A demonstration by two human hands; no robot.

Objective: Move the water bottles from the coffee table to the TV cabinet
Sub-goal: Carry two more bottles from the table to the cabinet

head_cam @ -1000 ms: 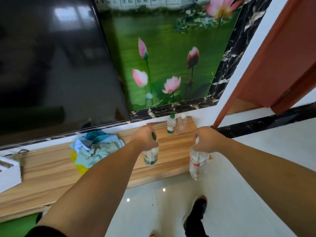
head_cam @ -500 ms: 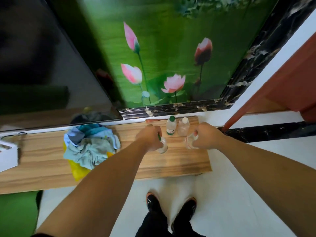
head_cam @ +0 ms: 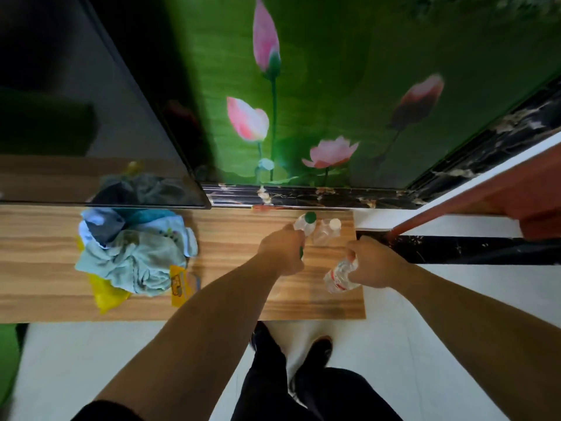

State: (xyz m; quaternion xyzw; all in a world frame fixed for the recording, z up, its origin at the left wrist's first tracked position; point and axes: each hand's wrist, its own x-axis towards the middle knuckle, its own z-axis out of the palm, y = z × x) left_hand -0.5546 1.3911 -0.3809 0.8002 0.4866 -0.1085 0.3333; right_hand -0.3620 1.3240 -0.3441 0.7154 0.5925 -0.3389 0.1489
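I look down on the wooden TV cabinet (head_cam: 230,232). My left hand (head_cam: 280,253) is closed around a bottle with a green cap (head_cam: 301,253); only a sliver of green shows under my fingers. My right hand (head_cam: 372,262) grips a clear water bottle with a red label (head_cam: 338,276) by its top, tilted over the cabinet's right end. Two more bottles stand at the back right corner: one with a green cap (head_cam: 307,221) and one with a white cap (head_cam: 329,229).
A heap of light blue cloths (head_cam: 136,253) lies on a yellow bag (head_cam: 104,294) left of my hands. The dark TV screen (head_cam: 91,117) hangs above the cabinet's left part. My feet (head_cam: 303,344) stand on the white floor before the cabinet. A red-brown door frame (head_cam: 455,202) is at the right.
I have stepped closer and now look more steeply down. Both hands with their bottles have moved over the cabinet's right end, toward the two standing bottles.
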